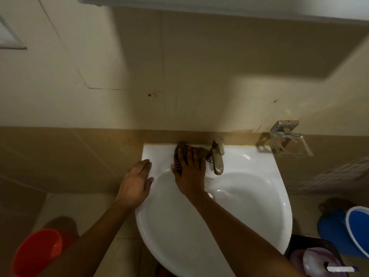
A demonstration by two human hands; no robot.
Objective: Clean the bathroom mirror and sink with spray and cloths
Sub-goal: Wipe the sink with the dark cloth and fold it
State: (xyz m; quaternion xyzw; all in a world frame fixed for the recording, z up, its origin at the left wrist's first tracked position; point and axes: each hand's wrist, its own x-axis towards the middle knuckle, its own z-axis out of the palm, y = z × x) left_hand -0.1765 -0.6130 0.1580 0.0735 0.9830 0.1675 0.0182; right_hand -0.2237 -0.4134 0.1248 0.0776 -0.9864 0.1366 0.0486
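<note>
- The white sink (249,212) is the landmark; everything below is placed against it.
- Main risk: the right hand (189,172) works close beside the tap (217,158) at the back of the sink. A sideways stroke toward the tap could knock its lever and start water over the freshly wiped ledge.
- Second risk: the dark cloth (180,154) is bunched under the hand, with an edge trailing toward the tap base. It could catch there and pull out from under the palm.
- Third risk: the left hand (135,182) leans on the sink's left rim. If that glazed rim is wet, I judge the palm could slide off it.
- The clear soap holder (291,142) on the wall just past the sink's right back corner looks fragile; a wide sweep might clip it.
- Right hand: fingers spread and laid flat, pressing the cloth down on the back ledge of the sink, left of the tap. It pins the cloth rather than gripping it.
- Left hand: fingers together and nearly straight, palm down on the rim, holding nothing.
- No spray bottle shows clearly; something pale in the dark container (311,256) below the sink's right edge may be one, but it is too blurred to tell.
- A red bucket (38,252) stands on the floor left of the sink, a blue bucket (357,232) to the right.
</note>
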